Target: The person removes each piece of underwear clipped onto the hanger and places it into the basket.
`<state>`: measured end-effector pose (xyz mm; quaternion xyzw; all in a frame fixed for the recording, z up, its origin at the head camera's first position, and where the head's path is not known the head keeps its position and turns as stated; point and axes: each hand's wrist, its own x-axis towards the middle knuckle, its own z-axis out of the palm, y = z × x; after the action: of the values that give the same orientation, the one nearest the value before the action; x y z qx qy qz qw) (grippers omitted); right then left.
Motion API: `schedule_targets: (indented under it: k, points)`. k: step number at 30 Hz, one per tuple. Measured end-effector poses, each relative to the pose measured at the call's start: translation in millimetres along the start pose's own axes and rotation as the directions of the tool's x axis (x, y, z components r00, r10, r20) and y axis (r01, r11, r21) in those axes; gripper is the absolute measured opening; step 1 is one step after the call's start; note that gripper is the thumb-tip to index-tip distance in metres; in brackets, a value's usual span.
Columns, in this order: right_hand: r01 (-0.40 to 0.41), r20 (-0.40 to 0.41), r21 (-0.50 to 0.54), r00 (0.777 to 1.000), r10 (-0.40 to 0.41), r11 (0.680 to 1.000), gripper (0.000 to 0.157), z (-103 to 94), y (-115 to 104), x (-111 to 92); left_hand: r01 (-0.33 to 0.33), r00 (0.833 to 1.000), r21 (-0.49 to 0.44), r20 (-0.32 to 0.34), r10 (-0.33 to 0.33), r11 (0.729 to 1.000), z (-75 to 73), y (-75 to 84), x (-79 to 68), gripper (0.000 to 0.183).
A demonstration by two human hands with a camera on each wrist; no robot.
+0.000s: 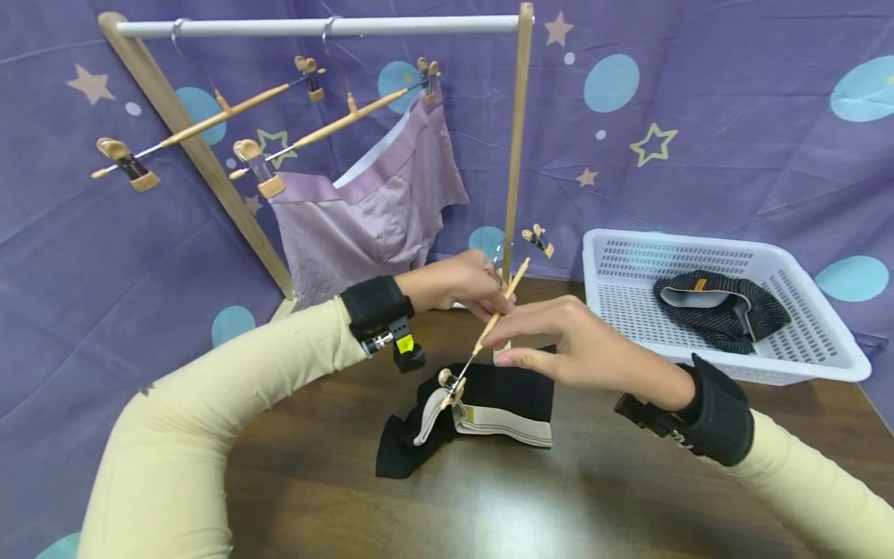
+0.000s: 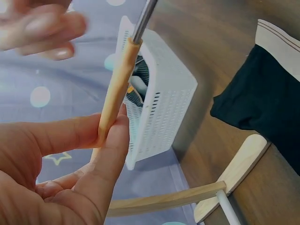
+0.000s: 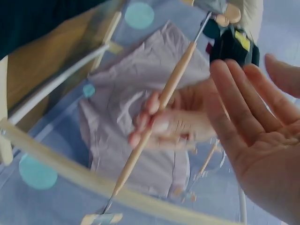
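Observation:
My left hand [image 1: 461,283] pinches the middle of a wooden clip hanger [image 1: 488,328] between thumb and fingers, holding it slanted above the table. Beside it is my right hand [image 1: 569,341]; in the right wrist view its fingers [image 3: 253,103] are straight, with nothing in them. One hanger clip [image 1: 538,241] is at the far end. The near clip [image 1: 452,387] overlaps the pale waistband of black boxer briefs [image 1: 517,388] lying on the table. The left wrist view shows part of the briefs [image 2: 258,89] flat on the wood.
A wooden rack [image 1: 518,155] with a white rail stands behind my left hand. From it hang a bare clip hanger [image 1: 244,105] and pink boxer briefs [image 1: 377,202] on another. A white basket [image 1: 831,349] at the right holds dark striped underwear [image 1: 768,310].

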<state>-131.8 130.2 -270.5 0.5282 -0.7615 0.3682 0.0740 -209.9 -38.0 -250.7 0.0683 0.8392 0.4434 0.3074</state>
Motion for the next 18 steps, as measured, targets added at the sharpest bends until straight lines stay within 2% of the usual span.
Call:
schedule_targets:
  k: [3, 6, 11, 18]
  points:
    - [-0.057, 0.043, -0.060, 0.997, 0.059, 0.997, 0.012, -4.4, 5, -7, -0.013, 1.000, -0.040, 0.025, 0.014, 0.999, -4.0, -1.9, -2.3, 0.009]
    - [-0.106, 0.128, -0.166, 0.983, 0.128, 0.980, 0.012, -0.3, 13, -12, -0.023, 0.999, -0.079, 0.028, 0.025, 0.997, -7.7, -2.0, -5.9, 0.008]
    - [-0.172, 0.222, -0.293, 0.945, 0.242, 0.941, 0.027, 22.6, 30, -19, -0.033, 0.999, -0.145, 0.028, 0.037, 0.989, -11.3, -2.9, -11.1, 0.004]
    - [-0.203, 0.296, -0.329, 0.905, 0.305, 0.922, 0.055, 61.3, 51, -21, -0.034, 0.999, -0.144, 0.037, 0.040, 0.989, -13.5, -5.6, -17.4, 0.019]
